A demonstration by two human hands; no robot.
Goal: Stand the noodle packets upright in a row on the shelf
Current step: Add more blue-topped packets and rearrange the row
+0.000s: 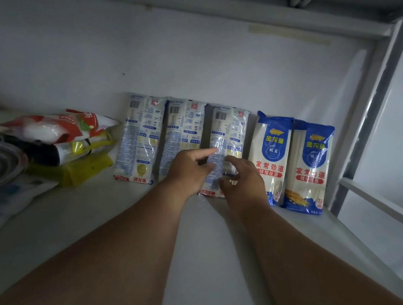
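Five noodle packets are standing in a row against the back wall of the white shelf. The first packet, second packet and third packet are showing barcoded backs, upside down. The fourth packet and fifth packet are showing fronts reading 金龙鱼 and 家常劲道. The left hand and right hand are flanking the third packet, fingers loosely spread, fingertips touching it. Red and yellow bags are lying stacked at left.

Five noodle packets are standing upright before you, leaning on the shelf's back wall: three reversed, two facing front.
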